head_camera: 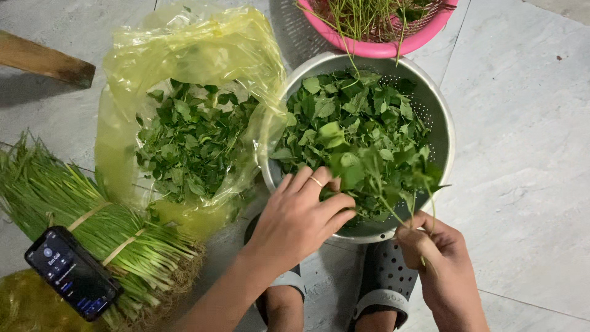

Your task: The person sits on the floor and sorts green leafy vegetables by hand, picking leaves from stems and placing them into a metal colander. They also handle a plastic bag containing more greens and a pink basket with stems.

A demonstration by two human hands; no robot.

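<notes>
Sprig (393,197) stands over colander (445,132) near rim, stem gripped below by right hand (439,258); left hand (298,218), nearer, pinches its leaves.

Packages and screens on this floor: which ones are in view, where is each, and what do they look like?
Phone: bottom left, lying on the bundled green stalks; dark slab, lit screen.
Plastic bag: upper left, beside the metal colander; translucent yellow, open, holding green leaves.
</notes>
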